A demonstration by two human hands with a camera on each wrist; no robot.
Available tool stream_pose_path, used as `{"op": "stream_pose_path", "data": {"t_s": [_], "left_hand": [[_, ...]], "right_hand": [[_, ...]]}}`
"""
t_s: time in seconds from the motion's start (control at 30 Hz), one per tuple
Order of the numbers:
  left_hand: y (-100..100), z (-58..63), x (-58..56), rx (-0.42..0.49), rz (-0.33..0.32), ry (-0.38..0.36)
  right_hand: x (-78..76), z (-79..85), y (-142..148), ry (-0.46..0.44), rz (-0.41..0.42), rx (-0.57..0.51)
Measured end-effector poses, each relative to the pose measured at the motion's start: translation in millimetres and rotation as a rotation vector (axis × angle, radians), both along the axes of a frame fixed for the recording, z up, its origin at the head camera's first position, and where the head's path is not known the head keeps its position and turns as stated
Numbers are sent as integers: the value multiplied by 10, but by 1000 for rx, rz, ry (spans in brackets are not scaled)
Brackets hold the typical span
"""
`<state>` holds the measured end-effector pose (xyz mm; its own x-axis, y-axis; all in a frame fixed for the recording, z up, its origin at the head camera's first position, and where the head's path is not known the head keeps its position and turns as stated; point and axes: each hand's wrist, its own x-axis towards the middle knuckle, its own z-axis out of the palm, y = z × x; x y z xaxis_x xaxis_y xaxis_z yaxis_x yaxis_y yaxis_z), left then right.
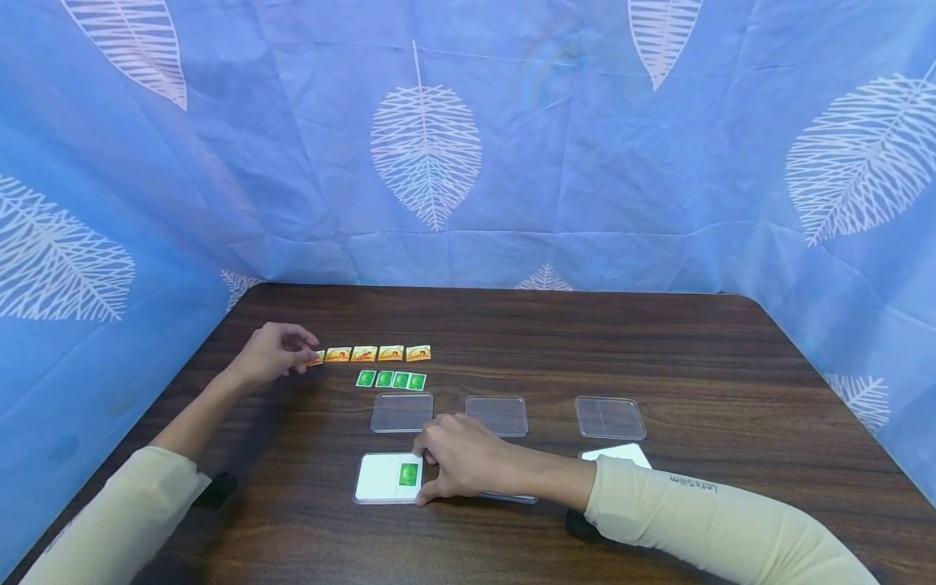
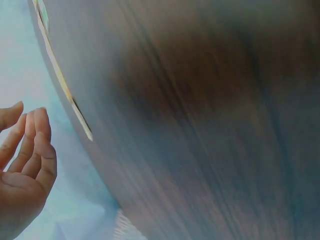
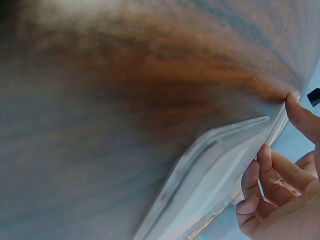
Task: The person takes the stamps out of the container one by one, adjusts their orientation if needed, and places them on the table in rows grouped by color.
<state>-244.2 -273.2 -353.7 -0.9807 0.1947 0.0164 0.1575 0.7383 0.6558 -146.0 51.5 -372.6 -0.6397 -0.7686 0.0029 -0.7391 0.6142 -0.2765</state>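
Note:
My left hand point(image 1: 274, 353) is at the left end of a row of small orange picture stamps point(image 1: 364, 354). Its fingertips are right at the leftmost orange stamp point(image 1: 316, 358), thumb and fingers slightly apart in the left wrist view. My right hand point(image 1: 468, 455) holds the right edge of a clear plastic case point(image 1: 358, 486), with its thumb at the near corner and a finger at the far one. Inside the case lies a white card point(image 1: 380, 475) bearing one green stamp point(image 1: 408, 474) on its right side. The right hand and forearm hide most of another case point(image 1: 512, 497).
Several green stamps point(image 1: 383, 379) lie in a row below the orange ones. Three clear plastic lids point(image 1: 402, 413) stand in a line across the dark wooden table point(image 1: 731, 366). A white card point(image 1: 621, 453) is partly under the right sleeve. A blue leaf-print curtain point(image 1: 512, 162) surrounds the table.

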Motion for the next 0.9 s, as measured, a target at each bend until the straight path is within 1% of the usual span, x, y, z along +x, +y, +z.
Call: {"op": "stream_pose_path", "data": {"t_s": [0.1, 0.17, 0.27, 0.33, 0.5, 0.67, 0.77, 0.9], "left_hand": [[119, 41, 89, 0, -40, 50], [214, 77, 160, 8, -87, 83], [374, 122, 280, 28, -180, 111], [474, 127, 361, 30, -247, 122], [675, 88, 534, 4, -384, 125], [810, 59, 642, 7, -499, 125], [866, 51, 679, 9, -544, 107], [912, 45, 708, 2, -578, 80]], "right_hand": [[-2, 7, 0, 2, -5, 3], [-3, 6, 3, 2, -8, 0], [-8, -3, 6, -1, -10, -12], [-11, -12, 9, -8, -8, -26], [-13, -26, 14, -36, -5, -83], [-10, -34, 17, -74, -23, -117], [-14, -43, 17, -107, -50, -123], [-26, -55, 15, -160, -81, -138]]}}
